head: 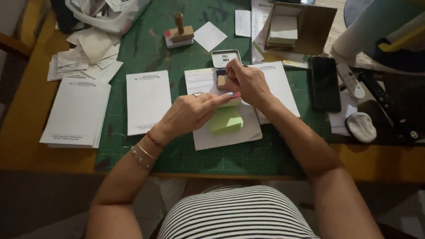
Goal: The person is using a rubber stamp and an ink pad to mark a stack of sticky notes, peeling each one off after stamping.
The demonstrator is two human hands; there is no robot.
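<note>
Right fingers (234, 73) pinched on small stamp (221, 81), pressing it in ink tin (226, 59). Left hand (192, 113) loosely curled, fingertips flat on green note stack (226, 120), mid-mat (146, 48), on white sheet (221, 137).

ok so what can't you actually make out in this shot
Head view only:
- Small wooden stamp block: mostly hidden by the right hand, so its face is unseen.
- Ink pad tin: the pad is covered by the same hand.
- Green note stack: its top end lies under the left hand fingertips.
- White bag: cut off by the top edge.
- Print on the white pads: too small.
</note>
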